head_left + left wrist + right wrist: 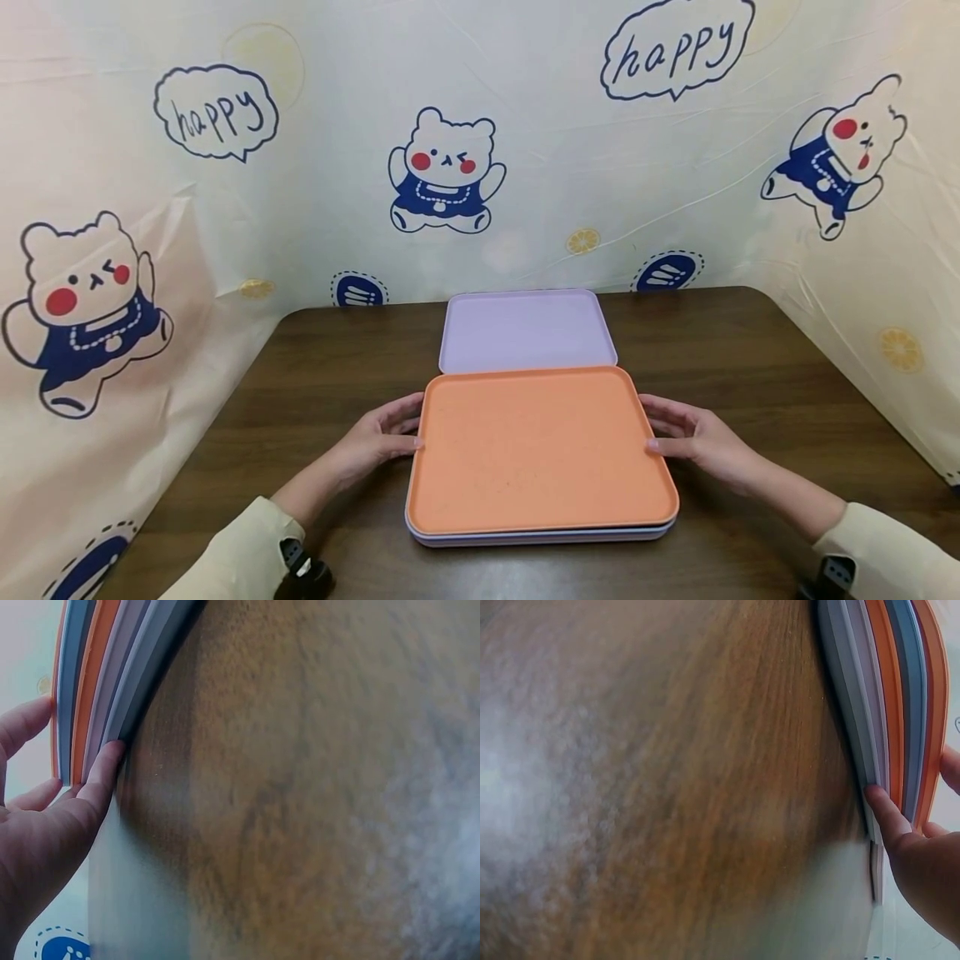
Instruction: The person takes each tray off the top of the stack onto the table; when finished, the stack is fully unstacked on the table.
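Observation:
A stack of rectangular trays stands on the table, with an orange tray (536, 450) on top. In the left wrist view the layered tray edges (94, 697) show as orange, blue-grey, orange, pale purple and grey. My left hand (378, 433) holds the stack's left side, one digit at the top rim and another down by the lowest tray. On the opposite side my right hand (693, 437) holds it the same way, with a fingertip at the lowest grey tray (847, 697) in the right wrist view.
A pale purple tray (528, 329) lies flat just behind the stack, near the far edge of the dark wooden table (337, 350). A patterned curtain (540, 125) with cartoon bears hangs behind and along both sides.

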The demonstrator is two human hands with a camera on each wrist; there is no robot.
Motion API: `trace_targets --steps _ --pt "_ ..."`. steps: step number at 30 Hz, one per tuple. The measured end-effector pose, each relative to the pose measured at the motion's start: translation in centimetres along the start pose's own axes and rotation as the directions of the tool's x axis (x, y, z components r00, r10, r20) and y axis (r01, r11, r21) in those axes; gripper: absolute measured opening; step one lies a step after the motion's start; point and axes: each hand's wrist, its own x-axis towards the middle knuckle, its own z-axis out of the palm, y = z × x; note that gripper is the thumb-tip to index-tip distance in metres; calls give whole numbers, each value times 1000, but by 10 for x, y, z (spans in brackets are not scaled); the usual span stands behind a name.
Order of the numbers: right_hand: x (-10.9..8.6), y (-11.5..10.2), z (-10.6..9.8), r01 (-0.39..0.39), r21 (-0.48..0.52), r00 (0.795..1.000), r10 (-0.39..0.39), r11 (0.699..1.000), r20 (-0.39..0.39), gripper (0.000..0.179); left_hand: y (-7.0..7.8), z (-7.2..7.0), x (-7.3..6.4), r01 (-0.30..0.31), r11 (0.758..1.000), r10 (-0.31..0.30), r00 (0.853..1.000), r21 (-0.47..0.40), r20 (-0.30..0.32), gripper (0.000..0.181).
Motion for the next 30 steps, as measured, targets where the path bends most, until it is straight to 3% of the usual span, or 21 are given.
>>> trace_targets --steps 12,30 --pt "0 0 -2 -13 -18 1000 13 1000 -7 69 2 2 2 -2 1000 2 1000 7 -4 75" --pt "10 -3 -11 -67 -68 997 65 995 -33 72 6 0 19 7 1000 -7 1000 9 11 75"
